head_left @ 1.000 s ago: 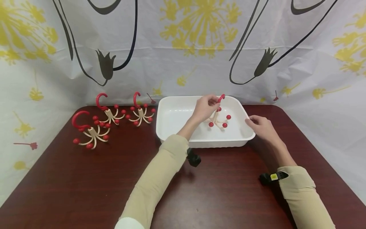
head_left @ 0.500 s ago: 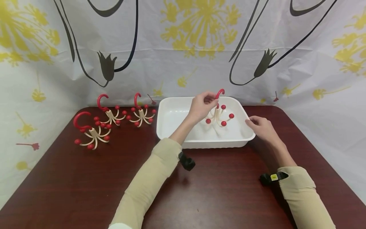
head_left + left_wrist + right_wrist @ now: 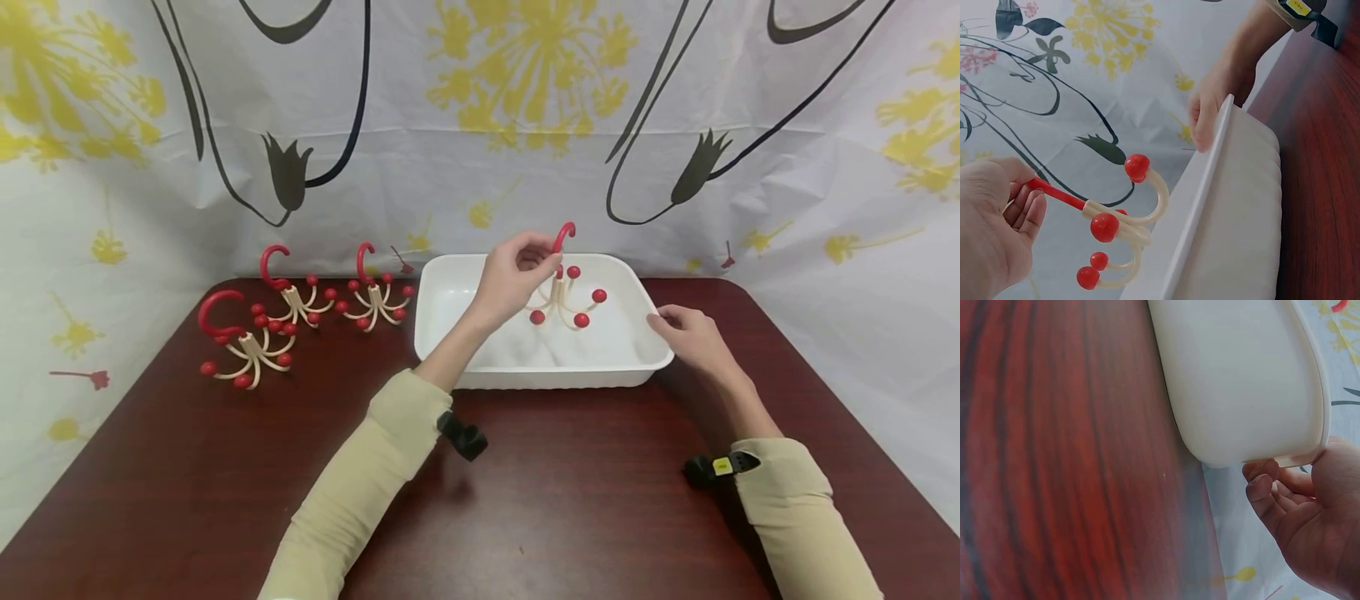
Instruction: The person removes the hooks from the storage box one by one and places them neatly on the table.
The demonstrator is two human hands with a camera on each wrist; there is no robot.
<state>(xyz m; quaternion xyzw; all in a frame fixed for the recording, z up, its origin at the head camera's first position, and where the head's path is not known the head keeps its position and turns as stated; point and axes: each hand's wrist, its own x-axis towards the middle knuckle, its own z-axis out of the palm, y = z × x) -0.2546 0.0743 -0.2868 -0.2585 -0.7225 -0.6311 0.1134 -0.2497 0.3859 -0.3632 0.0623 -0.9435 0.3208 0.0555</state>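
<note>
In the head view, my left hand (image 3: 510,279) pinches the red hook of a hanger (image 3: 558,292) between thumb and fingers. This hanger has cream arms curling upward to red ball tips. It is held upright over the white plastic tub (image 3: 555,377), and the left wrist view shows its arms (image 3: 1104,227) beside the tub's rim. At the tub's right side, my right hand (image 3: 693,337) grips the rim. The right wrist view shows its thumb over the edge and the fingers (image 3: 1260,487) curled beneath.
Three similar hangers stand at the table's left back: a front one (image 3: 251,346), one behind it (image 3: 295,304) and one near the tub (image 3: 375,300). A patterned white cloth (image 3: 480,167) rises behind the dark wooden table (image 3: 585,500).
My left hand has lifted the hanger up from inside the tub and drawn it slightly left. My right hand keeps its grip on the rim.
</note>
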